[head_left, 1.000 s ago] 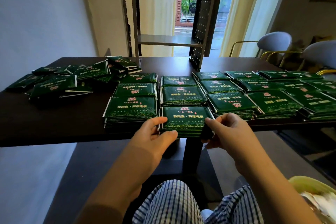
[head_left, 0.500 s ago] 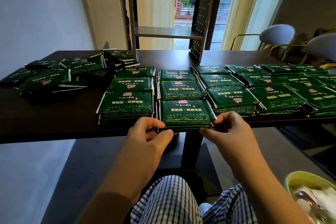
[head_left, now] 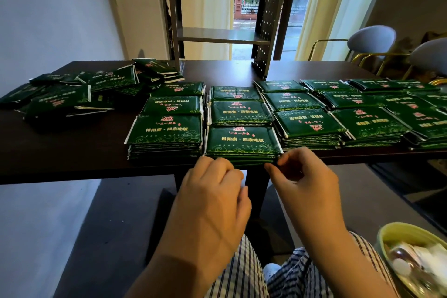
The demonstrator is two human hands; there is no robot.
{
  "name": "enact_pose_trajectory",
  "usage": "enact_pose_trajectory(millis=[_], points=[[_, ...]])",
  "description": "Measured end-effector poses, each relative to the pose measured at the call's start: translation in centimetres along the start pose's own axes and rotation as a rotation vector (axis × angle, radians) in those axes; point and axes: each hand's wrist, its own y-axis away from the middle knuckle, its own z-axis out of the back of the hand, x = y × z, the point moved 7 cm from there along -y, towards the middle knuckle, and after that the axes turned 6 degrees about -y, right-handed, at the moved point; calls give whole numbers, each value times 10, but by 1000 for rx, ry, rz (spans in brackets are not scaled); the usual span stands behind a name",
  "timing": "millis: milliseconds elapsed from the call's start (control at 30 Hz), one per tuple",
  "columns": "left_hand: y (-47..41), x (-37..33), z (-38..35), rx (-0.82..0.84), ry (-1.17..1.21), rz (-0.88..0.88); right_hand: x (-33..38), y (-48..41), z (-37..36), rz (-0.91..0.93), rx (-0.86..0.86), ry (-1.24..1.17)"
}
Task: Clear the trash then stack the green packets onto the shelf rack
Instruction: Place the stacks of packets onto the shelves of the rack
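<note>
Dark table [head_left: 72, 152] holds the front middle stack of green packets [head_left: 242, 140] at its near edge, right hand [head_left: 304, 184] pinching its right corner, left hand [head_left: 212, 196] curled at its left corner, grip hidden, shelf rack [head_left: 225, 36] behind.

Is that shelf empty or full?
Empty: the rack's lower shelf is bare, the top one is cut off, and green packets lie on the table.
</note>
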Motion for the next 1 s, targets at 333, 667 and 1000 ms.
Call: enact_pose_trajectory(millis=[333,667,1000], points=[[-16,5,-23,120,-137,16,0,-1,-12,73,11,7],[-32,9,-26,173,-139,51,-6,-15,-21,7,70,49],[-63,17,10,152,-34,108,35,-33,-7,98,72,10]])
